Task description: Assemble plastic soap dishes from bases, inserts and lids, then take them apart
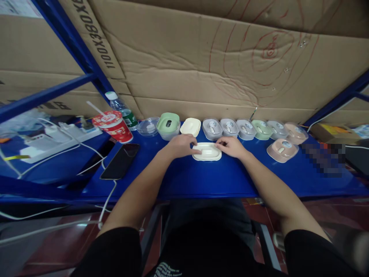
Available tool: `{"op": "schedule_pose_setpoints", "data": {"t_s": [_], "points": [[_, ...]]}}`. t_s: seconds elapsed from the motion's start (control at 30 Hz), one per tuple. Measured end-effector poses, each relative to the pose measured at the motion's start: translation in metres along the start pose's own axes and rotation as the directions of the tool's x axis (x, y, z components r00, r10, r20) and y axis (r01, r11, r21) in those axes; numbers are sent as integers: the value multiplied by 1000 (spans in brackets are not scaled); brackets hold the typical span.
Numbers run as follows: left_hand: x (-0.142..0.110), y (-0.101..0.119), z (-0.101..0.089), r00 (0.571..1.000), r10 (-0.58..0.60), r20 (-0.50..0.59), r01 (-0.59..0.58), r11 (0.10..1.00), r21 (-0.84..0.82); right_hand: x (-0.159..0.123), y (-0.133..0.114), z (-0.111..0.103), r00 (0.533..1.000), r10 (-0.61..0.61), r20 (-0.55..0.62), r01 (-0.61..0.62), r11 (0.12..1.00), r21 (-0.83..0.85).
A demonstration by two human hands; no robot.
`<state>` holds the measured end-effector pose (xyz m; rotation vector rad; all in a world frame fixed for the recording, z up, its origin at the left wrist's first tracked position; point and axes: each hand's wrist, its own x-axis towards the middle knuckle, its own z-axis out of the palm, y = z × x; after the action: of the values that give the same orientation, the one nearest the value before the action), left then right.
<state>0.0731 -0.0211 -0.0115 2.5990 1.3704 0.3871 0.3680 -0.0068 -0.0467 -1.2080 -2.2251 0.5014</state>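
A shallow cream-coloured plastic tray or lid point(206, 152) with an oval recess lies on the blue table in front of me. My left hand point(182, 146) grips its left end, with the thumb over the rim. At the upper right corner, my right hand point(231, 146) pinches the rim between thumb and curled fingers. Just behind sits a similar cream piece point(190, 126). Beside that is a stack of green and clear box parts point(168, 127). A clear plastic cover point(148, 127) lies farther left.
Several lidded boxes in grey, green and pink line the back right, including a grey one point(212, 129); a pink box point(282, 150) sits nearer. On the left are a phone point(120, 161), a red cup point(117, 129), a bottle point(127, 114) and a power strip point(62, 143). Cardboard point(178, 57) stands behind.
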Motion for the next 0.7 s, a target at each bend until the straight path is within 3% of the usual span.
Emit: {"op": "schedule_pose_setpoints", "data": {"t_s": [0.07, 0.17, 0.27, 0.4, 0.5, 0.7], "points": [[-2, -7, -10, 974, -144, -177, 156, 986, 59, 1, 10, -3, 1000, 14, -5, -14, 1000, -7], [-8, -19, -22, 880, -321, -351, 381, 917, 115, 1, 19, -7, 998, 25, -50, -26, 999, -22], [-13, -32, -30, 839, -458, -295, 517, 839, 169, 1, 20, -9, 999, 27, -47, -28, 999, -27], [-17, -41, -32, 822, -537, -190, 569, 789, 231, 2, 16, -7, 1000, 26, -7, -26, 999, -26], [-17, -38, -33, 808, -539, -237, 584, 784, 208, 2, 15, -7, 1000, 25, 7, -25, 999, -20], [-18, -28, -38, 738, -568, -365, 636, 766, 93, 2, 15, -8, 999, 38, 19, -37, 999, -27]]}}
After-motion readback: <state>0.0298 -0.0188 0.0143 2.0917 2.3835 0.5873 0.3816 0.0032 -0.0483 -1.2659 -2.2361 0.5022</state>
